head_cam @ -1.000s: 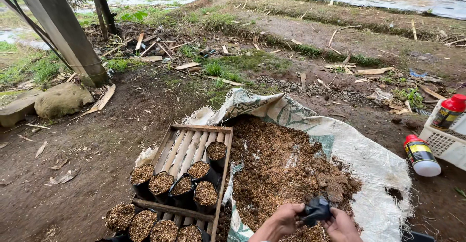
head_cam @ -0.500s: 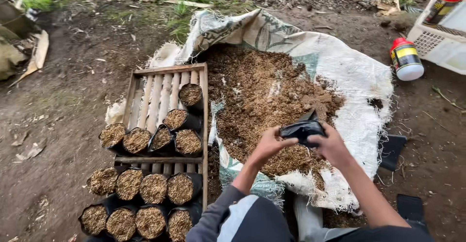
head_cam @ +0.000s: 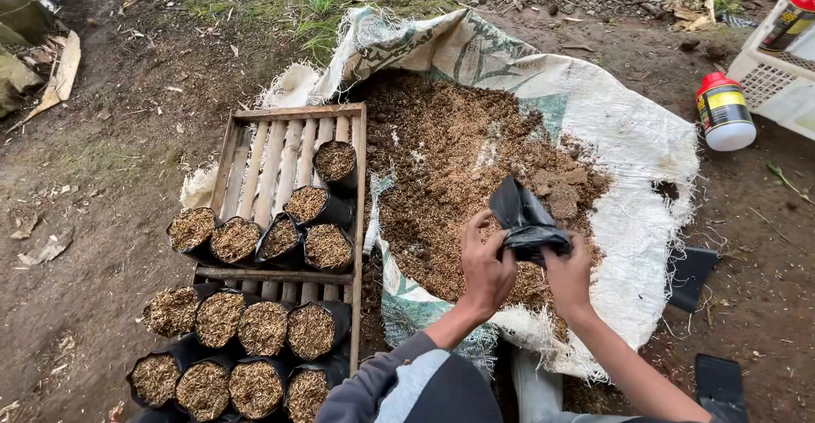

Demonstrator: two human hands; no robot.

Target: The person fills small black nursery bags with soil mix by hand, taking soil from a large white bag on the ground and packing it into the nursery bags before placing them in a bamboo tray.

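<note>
- Left hand (head_cam: 486,268) and right hand (head_cam: 569,277) are raised close together over the near part of the soil heap, both pinching one empty black plastic bag (head_cam: 524,219); the bag sits between them, crumpled, its upper flap standing free above the fingers.
- The heap of brown potting mix (head_cam: 450,160) lies on a spread white woven sack (head_cam: 628,151). The sack's frayed near edge hangs just beside the right forearm; its far edge is folded up against grass.
- Left of the sack, touching its edge, lies a wooden slatted tray (head_cam: 280,147). The far half shows bare slats; six filled black bags (head_cam: 307,205) stand in its middle band.
- Nearer still, a second group of filled bags (head_cam: 242,330) stands packed in two rows, reaching the bottom of the frame.
- Open bare dirt (head_cam: 110,194) extends left of the tray, with scattered wood scraps.
- At far right, a red-capped spray can (head_cam: 724,111) lies on the ground just beside a white plastic basket (head_cam: 777,84).
- Flat black pieces (head_cam: 692,272) lie on the ground right of the sack, near the right arm.
</note>
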